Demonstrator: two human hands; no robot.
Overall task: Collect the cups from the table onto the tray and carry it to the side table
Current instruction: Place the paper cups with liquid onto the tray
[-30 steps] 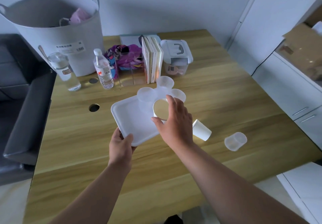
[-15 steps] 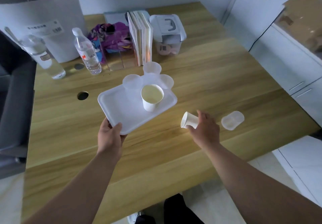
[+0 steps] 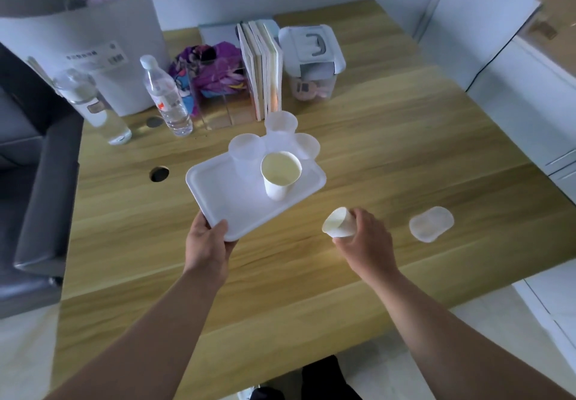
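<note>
My left hand [image 3: 207, 245] grips the near corner of a white tray [image 3: 224, 194] held over the wooden table [image 3: 389, 156]. On the tray stands a white paper cup [image 3: 280, 177] upright, with three translucent plastic cups [image 3: 246, 150] clustered behind it at the far edge. My right hand [image 3: 366, 242] holds a second white paper cup [image 3: 338, 223] tilted on its side, mouth facing left, just right of the tray. Another translucent plastic cup [image 3: 431, 223] lies on its side on the table further right.
Along the table's back stand a large white laundry basket [image 3: 103, 41], a glass bottle [image 3: 93, 106], a water bottle [image 3: 166, 97], a clear box with purple cloth [image 3: 215, 88], upright books [image 3: 263, 69] and a lidded container [image 3: 311, 57]. White cabinets [image 3: 530, 94] stand right, a dark sofa [image 3: 37, 181] left.
My right hand let go of the paper cup on the tray, moved right to the tipped paper cup on the table and has lifted it. The tray stays in my left hand.
</note>
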